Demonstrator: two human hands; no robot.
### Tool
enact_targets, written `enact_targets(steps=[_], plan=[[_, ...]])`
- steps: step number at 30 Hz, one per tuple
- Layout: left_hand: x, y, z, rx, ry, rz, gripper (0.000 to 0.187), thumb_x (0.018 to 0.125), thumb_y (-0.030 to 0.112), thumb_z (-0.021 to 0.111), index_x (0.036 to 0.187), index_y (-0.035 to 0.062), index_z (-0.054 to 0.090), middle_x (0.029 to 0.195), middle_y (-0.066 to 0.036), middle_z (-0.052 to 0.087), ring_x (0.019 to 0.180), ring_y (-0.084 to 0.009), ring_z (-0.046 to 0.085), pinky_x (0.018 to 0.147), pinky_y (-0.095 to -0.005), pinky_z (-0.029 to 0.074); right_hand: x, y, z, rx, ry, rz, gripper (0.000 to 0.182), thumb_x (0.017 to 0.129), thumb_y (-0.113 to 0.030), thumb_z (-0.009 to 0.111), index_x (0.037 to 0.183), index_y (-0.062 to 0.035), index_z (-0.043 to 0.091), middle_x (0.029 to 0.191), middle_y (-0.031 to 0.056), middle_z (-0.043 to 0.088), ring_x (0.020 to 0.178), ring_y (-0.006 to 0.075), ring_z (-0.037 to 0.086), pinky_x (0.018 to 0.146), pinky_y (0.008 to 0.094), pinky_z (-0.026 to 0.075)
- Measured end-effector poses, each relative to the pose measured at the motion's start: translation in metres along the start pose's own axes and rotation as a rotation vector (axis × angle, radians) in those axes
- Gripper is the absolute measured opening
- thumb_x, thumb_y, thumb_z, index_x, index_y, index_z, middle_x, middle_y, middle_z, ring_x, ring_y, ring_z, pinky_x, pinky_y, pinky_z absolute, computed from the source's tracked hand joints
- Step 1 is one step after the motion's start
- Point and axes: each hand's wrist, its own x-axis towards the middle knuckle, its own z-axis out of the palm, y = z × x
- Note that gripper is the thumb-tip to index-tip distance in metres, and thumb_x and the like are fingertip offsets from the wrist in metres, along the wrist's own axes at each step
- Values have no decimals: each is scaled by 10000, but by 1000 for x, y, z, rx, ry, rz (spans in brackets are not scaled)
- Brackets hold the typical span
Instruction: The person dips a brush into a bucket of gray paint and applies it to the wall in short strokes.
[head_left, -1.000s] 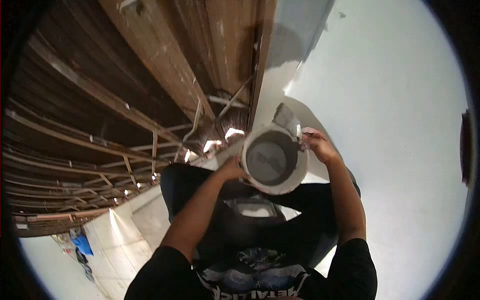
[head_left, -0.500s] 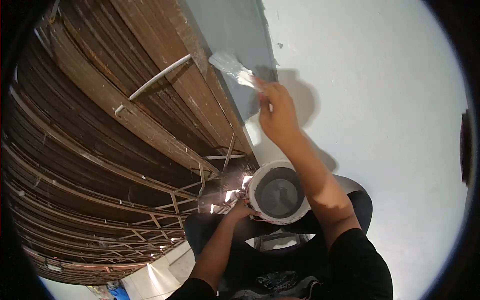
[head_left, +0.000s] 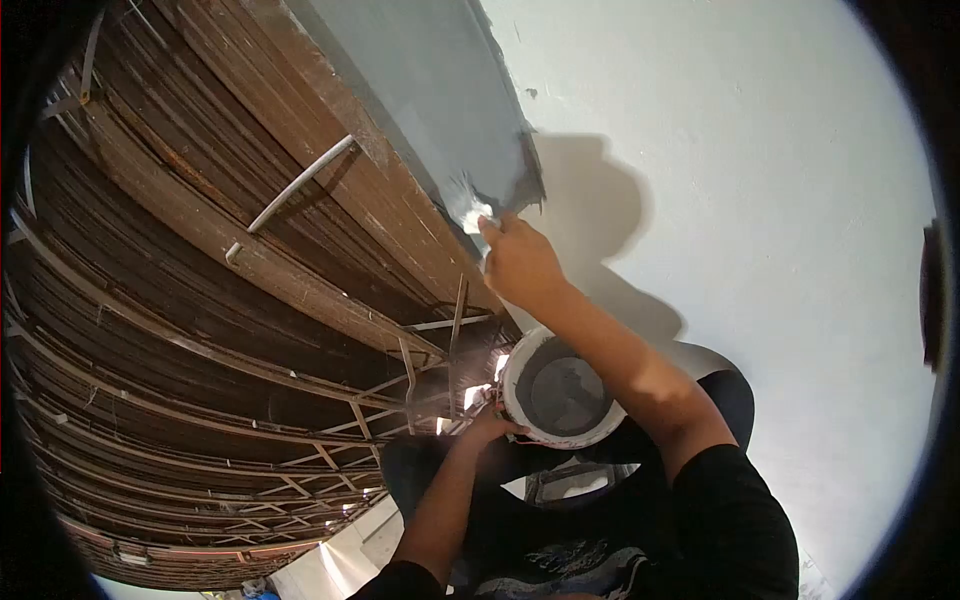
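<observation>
Right hand [head_left: 525,263] fingers closed round brush [head_left: 475,214] at gray paint strip [head_left: 440,100]; left hand [head_left: 488,428] fingers curled on bucket [head_left: 568,392] rim

Wall [head_left: 760,180]: pale, lightly marked, with a grey band [head_left: 420,70] along its edge beside a brown slatted metal structure [head_left: 230,200] fitted with thin bars and crossed braces. Floor [head_left: 335,572]: light tiles, a bright streak of light across them. Small bright gaps show low in the slatted structure; shadows fall on the wall.
</observation>
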Motion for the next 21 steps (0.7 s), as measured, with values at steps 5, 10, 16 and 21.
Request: enact_targets(steps=[5, 10, 16, 21], plan=[[0, 2, 1, 28, 21, -57, 749, 564, 133, 896, 1232, 45, 569, 1211, -99, 625, 1172, -244, 547, 1017, -358, 400, 12, -7, -44, 69, 11, 96, 309, 769, -46, 577, 1069, -26, 649, 810, 198, 592, 710, 375, 601, 661, 447, 499], [23, -31, -2, 241, 64, 128, 804, 547, 149, 910, 1253, 32, 545, 1236, -105, 603, 1170, -244, 543, 1030, -359, 396, 79, -27, -70, 221, 382, -73, 248, 816, -63, 585, 1053, -61, 659, 794, 174, 597, 691, 362, 592, 641, 441, 485], [-9, 3, -2, 222, 79, 33, 746, 625, 319, 841, 1280, 100, 560, 1389, -185, 446, 1268, -309, 449, 1078, -405, 350, 112, -34, -46, 149, 314, -140, 222, 823, -80, 586, 1029, -56, 666, 762, 155, 595, 681, 343, 594, 603, 422, 477], [2, -5, 0, 323, 80, 121, 891, 512, 189, 931, 1280, 32, 506, 1263, -106, 574, 1206, -252, 504, 1034, -362, 383, 45, -3, -3, 72, 100, -56, 257, 799, -88, 558, 1034, -80, 663, 757, 160, 596, 660, 365, 600, 578, 456, 484]])
